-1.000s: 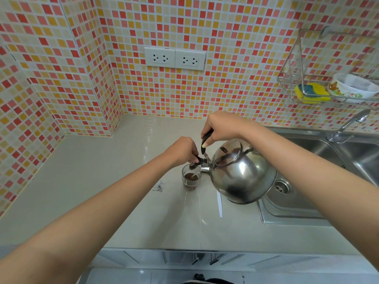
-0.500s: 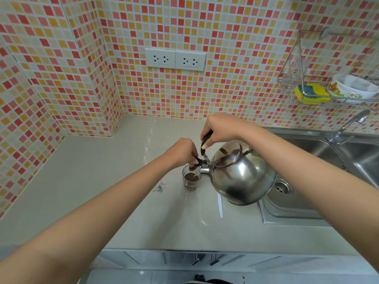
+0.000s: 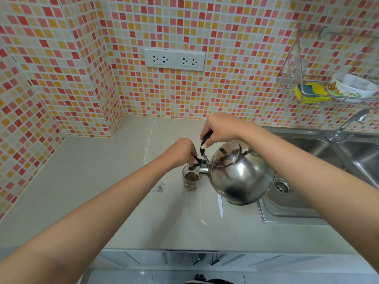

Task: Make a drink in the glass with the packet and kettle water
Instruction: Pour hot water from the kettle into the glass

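a mosaic wall (image 3: 235, 58) of small red, orange, yellow and cream tiles fills the upper half of the frame and turns a corner at the left. a white double socket (image 3: 174, 59) sits upper centre. a pale glossy counter (image 3: 82, 191) spans the middle, catching soft reflections. a steel sink (image 3: 328, 160) with a tap (image 3: 346, 126) lies at the right. a wire rack (image 3: 328, 78) in the upper right holds a yellow sponge (image 3: 310, 93) and a white bowl (image 3: 352, 88). cabinet fronts (image 3: 184, 259) with metal handles show along the bottom.

Steel kettle (image 3: 240, 177) tilts, spout over the upright glass (image 3: 191, 181) (brown contents inside).
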Tool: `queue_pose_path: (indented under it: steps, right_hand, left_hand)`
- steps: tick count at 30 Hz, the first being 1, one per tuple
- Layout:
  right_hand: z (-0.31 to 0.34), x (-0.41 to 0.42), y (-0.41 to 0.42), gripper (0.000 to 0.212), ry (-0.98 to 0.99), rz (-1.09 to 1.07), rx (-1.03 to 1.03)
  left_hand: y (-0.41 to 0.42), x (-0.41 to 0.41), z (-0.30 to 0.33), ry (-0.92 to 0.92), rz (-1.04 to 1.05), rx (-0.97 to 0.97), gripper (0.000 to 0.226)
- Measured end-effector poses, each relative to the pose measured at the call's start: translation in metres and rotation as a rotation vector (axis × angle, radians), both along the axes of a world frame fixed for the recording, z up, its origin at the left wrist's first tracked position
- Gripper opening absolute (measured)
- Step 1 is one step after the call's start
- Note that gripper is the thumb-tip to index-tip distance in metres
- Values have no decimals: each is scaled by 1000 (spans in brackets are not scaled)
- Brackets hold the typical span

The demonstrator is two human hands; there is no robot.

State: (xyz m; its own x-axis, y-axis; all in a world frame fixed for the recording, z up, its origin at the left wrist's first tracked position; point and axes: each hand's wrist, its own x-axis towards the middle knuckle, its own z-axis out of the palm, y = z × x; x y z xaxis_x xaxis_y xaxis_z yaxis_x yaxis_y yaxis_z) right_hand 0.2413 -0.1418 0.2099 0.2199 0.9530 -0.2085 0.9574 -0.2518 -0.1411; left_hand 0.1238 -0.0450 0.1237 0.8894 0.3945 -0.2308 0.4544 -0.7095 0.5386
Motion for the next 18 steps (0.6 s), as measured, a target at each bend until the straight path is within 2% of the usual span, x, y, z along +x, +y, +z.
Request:
queue_pose_path:
  steps: [18]
  right_hand:
    - [6, 19, -43, 19, 195, -47, 93]
  left_hand:
    - [1, -3, 5, -51, 48, -95, 24]
